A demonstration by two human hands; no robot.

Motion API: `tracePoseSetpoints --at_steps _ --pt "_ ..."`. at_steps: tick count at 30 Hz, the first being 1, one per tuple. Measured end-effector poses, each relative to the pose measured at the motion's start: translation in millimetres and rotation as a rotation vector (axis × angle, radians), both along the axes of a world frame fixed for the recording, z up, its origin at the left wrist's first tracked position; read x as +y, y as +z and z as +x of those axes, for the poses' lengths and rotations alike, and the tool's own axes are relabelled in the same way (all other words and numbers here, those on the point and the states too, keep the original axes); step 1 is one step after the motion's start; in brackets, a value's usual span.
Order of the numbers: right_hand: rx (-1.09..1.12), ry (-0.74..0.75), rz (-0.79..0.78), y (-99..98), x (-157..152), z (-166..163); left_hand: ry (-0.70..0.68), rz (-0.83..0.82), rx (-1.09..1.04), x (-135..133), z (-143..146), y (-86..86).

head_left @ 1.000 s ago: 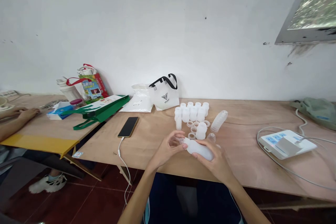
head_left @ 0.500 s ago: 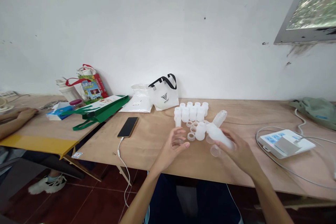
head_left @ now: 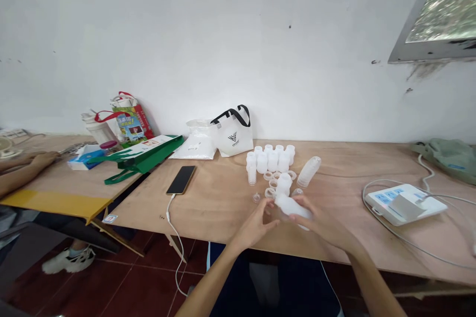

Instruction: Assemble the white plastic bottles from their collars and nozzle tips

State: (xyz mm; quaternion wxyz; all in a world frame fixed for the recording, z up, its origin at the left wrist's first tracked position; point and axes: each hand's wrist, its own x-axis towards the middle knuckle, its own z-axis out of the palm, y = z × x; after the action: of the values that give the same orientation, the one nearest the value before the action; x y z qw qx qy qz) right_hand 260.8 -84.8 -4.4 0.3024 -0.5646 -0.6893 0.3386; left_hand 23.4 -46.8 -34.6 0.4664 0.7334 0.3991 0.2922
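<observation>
My right hand [head_left: 322, 223] grips a translucent white plastic bottle [head_left: 293, 207], tilted so that its narrower end points left, over the table's front part. Close to that end is my left hand [head_left: 260, 223], its thumb and fingers curved apart; whether a fingertip touches the bottle I cannot tell. Just beyond stands a similar white bottle [head_left: 283, 185], upright beside several clear rings [head_left: 270, 192]. A small clear domed piece [head_left: 256, 197] lies left of them. Behind, several white bottles [head_left: 272, 161] stand in rows. A clear ribbed sleeve [head_left: 309, 172] leans or lies to the right.
A phone [head_left: 181, 180] on a white cable lies left. A white bag with black handles [head_left: 234, 131] and a plastic packet [head_left: 196, 141] rest against the wall. On the right is a white power strip [head_left: 405, 202] with cables. Another person's forearm [head_left: 28, 168] rests on the left table.
My right hand has brought the bottle left and nearer to me. My left hand has moved right, towards the bottle's end.
</observation>
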Motion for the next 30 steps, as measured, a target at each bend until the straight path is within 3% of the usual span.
tracePoseSetpoints --at_steps 3,6,11,15,19,22,26,30 --pt "0.068 0.079 -0.048 0.4 1.3 -23.0 0.046 0.081 0.066 4.6 1.6 -5.7" --pt "0.081 0.018 -0.017 -2.2 3.6 -25.6 0.086 0.077 0.021 11.1 -3.6 -1.7" --pt "0.065 -0.121 0.094 0.6 5.4 -3.1 0.246 -0.017 -0.319 24.7 -24.1 16.7" --pt "-0.025 -0.137 0.181 5.0 2.3 5.9 0.325 -0.088 -0.549 31.3 -37.0 27.1" --pt "-0.131 -0.061 0.323 -1.8 -2.4 -6.5 0.166 -0.136 -0.537 24.8 -33.6 29.4" --pt "-0.187 -0.032 0.547 -8.9 -5.4 -20.0 0.045 -0.190 -0.530 16.8 -25.8 29.2" --pt "-0.271 -0.052 0.867 -12.2 -7.5 -28.0 0.050 -0.176 -0.564 10.0 -20.2 32.6" --pt "-0.267 -0.033 0.916 -11.0 -8.2 -25.4 0.028 -0.137 -0.544 5.6 -19.3 37.8"
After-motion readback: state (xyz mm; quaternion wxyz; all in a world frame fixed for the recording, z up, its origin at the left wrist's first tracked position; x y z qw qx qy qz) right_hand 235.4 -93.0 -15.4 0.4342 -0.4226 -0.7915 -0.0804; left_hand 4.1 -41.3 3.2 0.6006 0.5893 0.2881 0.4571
